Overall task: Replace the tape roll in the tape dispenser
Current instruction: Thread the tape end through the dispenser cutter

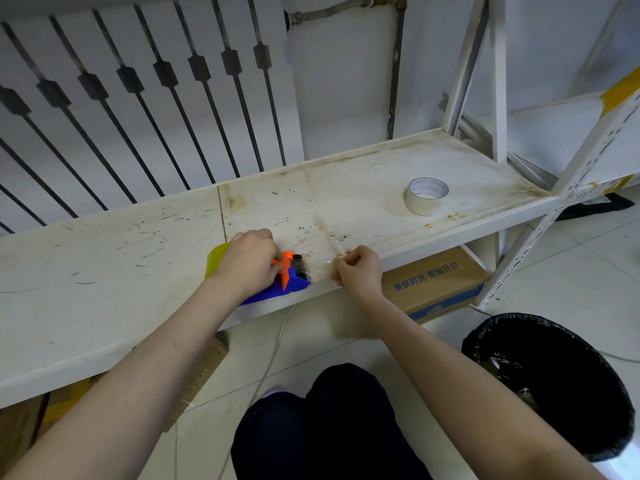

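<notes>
Dark-trousered knees (332,427) fill the bottom of the view, with both bare forearms reaching forward over them. The left hand (247,263) lies on top of the tape dispenser (277,289), its fingers curled round the orange part and holding it down. The right hand (358,271), just to the right of the dispenser, has its fingers curled and pinches the end of a clear tape strip (320,268) that stretches from the dispenser's black front roller.

The dispenser, blue-bodied with a yellow piece (216,258) showing behind the left hand, sits on the front edge of a scuffed white shelf (104,271). Well beyond the dispenser to the right, a white tape roll (426,196) lies flat on the same shelf, apart from both hands. Below and to the right of the dispenser, a cardboard box (433,282) with blue print stands under the shelf. Farther right of the dispenser, on the tiled floor, stands a bin (554,382) lined with a black bag.
</notes>
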Action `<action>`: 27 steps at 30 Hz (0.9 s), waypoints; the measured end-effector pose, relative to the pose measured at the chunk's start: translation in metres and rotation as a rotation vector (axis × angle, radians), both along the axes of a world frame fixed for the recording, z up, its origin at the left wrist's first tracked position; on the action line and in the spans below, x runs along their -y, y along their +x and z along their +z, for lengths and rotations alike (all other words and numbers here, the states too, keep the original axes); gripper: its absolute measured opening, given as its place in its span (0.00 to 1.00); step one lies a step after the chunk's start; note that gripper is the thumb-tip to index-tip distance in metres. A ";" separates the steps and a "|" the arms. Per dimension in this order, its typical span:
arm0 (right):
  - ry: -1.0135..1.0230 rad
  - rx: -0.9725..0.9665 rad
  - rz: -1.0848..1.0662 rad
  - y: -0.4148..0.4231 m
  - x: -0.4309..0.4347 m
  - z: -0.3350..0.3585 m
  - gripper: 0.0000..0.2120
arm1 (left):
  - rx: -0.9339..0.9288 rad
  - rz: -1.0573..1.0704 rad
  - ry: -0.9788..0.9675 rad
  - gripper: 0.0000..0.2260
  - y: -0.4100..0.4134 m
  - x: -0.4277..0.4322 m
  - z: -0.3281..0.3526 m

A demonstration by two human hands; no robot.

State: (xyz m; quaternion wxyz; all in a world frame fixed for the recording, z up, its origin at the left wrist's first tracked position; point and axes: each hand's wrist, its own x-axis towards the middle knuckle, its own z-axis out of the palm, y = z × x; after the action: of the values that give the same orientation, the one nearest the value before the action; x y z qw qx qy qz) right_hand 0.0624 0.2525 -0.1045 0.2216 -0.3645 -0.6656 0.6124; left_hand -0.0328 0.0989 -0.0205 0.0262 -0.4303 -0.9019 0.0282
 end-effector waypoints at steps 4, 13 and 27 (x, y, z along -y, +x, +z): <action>-0.002 -0.001 0.005 0.000 0.000 -0.001 0.06 | -0.105 -0.038 -0.112 0.12 0.001 -0.001 -0.003; -0.016 -0.002 -0.018 -0.001 0.000 0.000 0.07 | -0.253 -0.013 -0.198 0.10 0.010 -0.006 -0.006; 0.113 -0.101 -0.087 0.005 0.006 0.001 0.11 | 0.060 0.102 -0.180 0.23 0.003 -0.031 -0.002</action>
State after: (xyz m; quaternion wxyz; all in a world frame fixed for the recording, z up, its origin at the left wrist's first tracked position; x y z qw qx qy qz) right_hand 0.0678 0.2465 -0.1032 0.3013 -0.3486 -0.6706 0.5814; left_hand -0.0303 0.1301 -0.0226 -0.0410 -0.3851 -0.9168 0.0976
